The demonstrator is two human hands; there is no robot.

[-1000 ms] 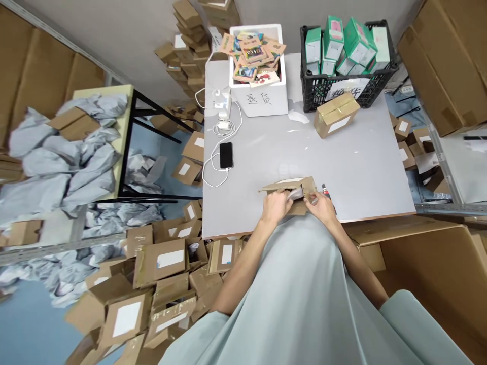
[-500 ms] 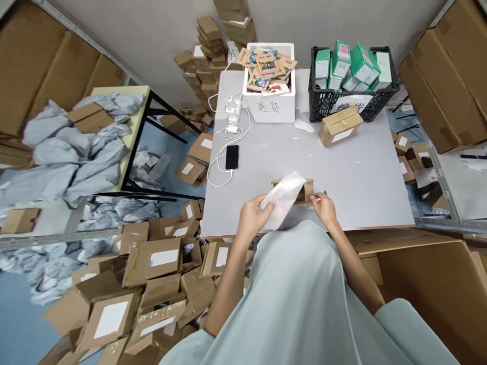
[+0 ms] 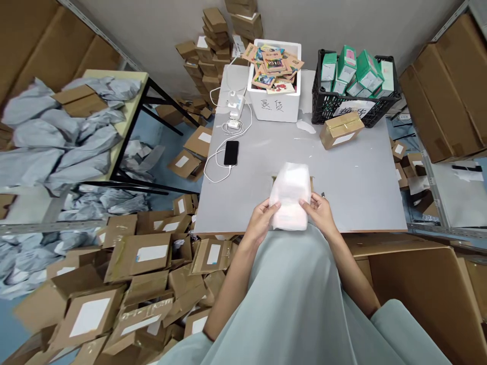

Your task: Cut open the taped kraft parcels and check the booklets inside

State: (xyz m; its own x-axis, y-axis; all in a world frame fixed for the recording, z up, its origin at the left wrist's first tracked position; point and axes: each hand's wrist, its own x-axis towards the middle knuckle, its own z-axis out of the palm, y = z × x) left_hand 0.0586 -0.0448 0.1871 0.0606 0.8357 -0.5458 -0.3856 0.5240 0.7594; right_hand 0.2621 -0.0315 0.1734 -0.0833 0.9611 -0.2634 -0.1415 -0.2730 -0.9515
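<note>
A white, translucent wrapped packet (image 3: 291, 195) is held flat between both hands above the front of the grey table (image 3: 262, 152). My left hand (image 3: 262, 219) pinches its lower left edge, thumb on top. On the opposite edge, my right hand (image 3: 317, 209) grips it the same way. Behind the packet lies a small brown cardboard box (image 3: 312, 183), mostly hidden; only slivers of its edges show. What is inside the wrapping cannot be made out. A small dark object (image 3: 323, 194) lies just beyond my right hand, too small to name.
A white foam bin (image 3: 272, 107) of printed packets and a black crate (image 3: 317, 104) of green boxes stand at the back. In front of the crate sits a taped carton (image 3: 341, 130). A phone (image 3: 231, 153) charges at left. Cartons (image 3: 154, 253) crowd the floor.
My right hand has left the small box and taken hold of the packet's right edge. The packet has turned from a slant to face me squarely, covering most of the box.
</note>
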